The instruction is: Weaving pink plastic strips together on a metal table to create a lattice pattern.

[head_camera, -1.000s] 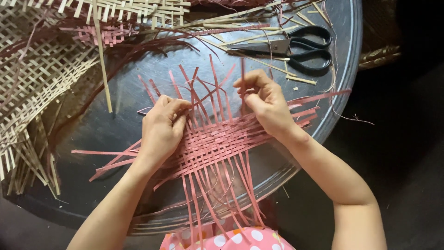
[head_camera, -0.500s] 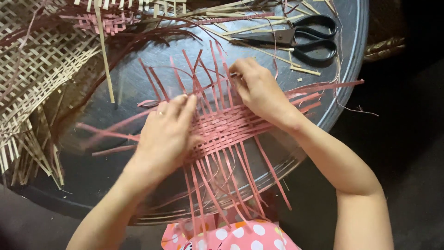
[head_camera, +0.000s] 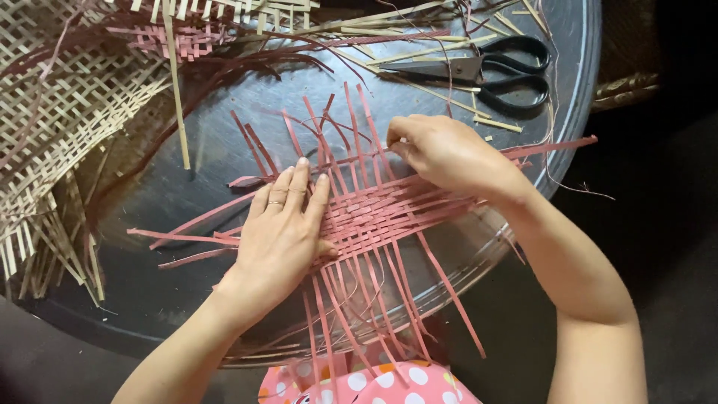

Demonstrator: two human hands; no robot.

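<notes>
A half-woven mat of pink strips lies on a round metal tray, loose strip ends sticking out on all sides. My left hand lies flat on the mat's left part, fingers stretched out and together, a ring on one finger. My right hand is curled over the mat's upper right, its fingertips pinching a pink strip near the top edge of the weave.
Black-handled scissors lie at the tray's far right. Woven pale bamboo mats and loose strips cover the left and top. A smaller pink weave sits at the top. Polka-dot pink fabric shows at the bottom.
My left hand has flattened and slid down-left onto the mat. My right hand has moved from the mat's top middle to its upper right, still working a strip.
</notes>
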